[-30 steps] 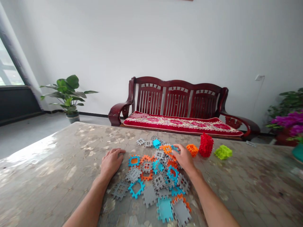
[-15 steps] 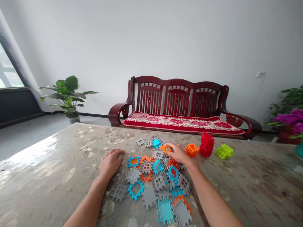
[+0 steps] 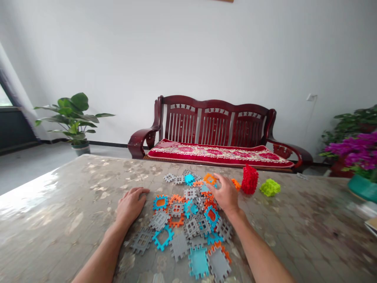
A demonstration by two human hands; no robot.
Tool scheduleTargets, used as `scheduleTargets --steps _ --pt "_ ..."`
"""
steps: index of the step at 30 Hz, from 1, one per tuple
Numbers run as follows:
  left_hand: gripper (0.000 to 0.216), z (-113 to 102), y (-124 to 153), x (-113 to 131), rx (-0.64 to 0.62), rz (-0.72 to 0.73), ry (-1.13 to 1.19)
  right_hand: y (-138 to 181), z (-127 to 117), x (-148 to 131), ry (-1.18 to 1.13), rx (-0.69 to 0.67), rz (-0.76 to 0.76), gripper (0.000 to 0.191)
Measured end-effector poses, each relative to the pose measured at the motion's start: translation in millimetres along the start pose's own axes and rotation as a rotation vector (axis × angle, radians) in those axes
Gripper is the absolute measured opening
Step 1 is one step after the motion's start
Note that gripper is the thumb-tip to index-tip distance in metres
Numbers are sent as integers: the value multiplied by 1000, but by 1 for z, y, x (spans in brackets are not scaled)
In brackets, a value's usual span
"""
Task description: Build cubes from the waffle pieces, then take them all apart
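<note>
The orange tile (image 3: 207, 180) was at the far side of the pile (image 3: 193, 236), at the fingertips of the right hand (image 3: 226, 194). It was a notched, frame-like square with an opening in its middle. Its open face was turned toward the camera and tilted, with a corner pointing roughly to the near side; its sides looked about equal, so a long axis could not be told. The right hand was half closed, index finger and thumb curved toward the left, with the fingers gripping the tile by its right edge; exactly where the thumb met it was too small to tell.

Below, grey, blue and orange tiles lay flat or overlapping, spread from the far side toward the person. A blue tile (image 3: 198, 261) and a grey tile (image 3: 219, 265) lay nearest, side by side. The left hand (image 3: 131, 202) rested palm down on the table (image 3: 300, 220), just left of the pile, fingers loosely bent, nothing visible in its grasp.

Beyond the right hand, an orange block (image 3: 236, 184) was partly hidden; beside it a red block (image 3: 250, 180) stood upright, taller than wide, and a green block (image 3: 270, 188) sat farther right. Behind the table stood a sofa (image 3: 215, 104).
</note>
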State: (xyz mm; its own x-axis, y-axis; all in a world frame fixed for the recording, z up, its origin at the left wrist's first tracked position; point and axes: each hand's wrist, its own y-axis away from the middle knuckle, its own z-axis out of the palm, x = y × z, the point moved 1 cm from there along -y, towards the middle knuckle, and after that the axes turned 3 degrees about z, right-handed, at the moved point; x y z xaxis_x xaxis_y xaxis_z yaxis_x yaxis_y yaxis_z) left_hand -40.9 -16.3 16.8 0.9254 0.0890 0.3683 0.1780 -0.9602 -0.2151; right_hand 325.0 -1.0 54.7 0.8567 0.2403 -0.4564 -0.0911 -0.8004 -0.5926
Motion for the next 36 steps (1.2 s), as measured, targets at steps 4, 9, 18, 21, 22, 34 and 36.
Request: scheduleTargets --steps 4,9,18,21,22,34,36 --pt "38 -1 0 0 2 5 -16 5 -23 29 83 194 191 52" --pt "38 -1 -1 0 1 12 -27 8 -34 49 206 216 305 54" --pt "39 -1 -1 -1 -33 3 -13 8 -25 65 262 229 339 55" --pt "39 -1 -1 0 -31 2 -13 10 -21 69 261 227 323 54" --pt "39 -1 -1 0 -26 6 -12 11 -21 70 265 233 315 54" --pt "38 -2 0 1 -3 8 -5 16 -12 21 -149 109 4 37" --pt "38 -3 1 2 1 5 -5 21 -13 8 -226 -35 -42 37"
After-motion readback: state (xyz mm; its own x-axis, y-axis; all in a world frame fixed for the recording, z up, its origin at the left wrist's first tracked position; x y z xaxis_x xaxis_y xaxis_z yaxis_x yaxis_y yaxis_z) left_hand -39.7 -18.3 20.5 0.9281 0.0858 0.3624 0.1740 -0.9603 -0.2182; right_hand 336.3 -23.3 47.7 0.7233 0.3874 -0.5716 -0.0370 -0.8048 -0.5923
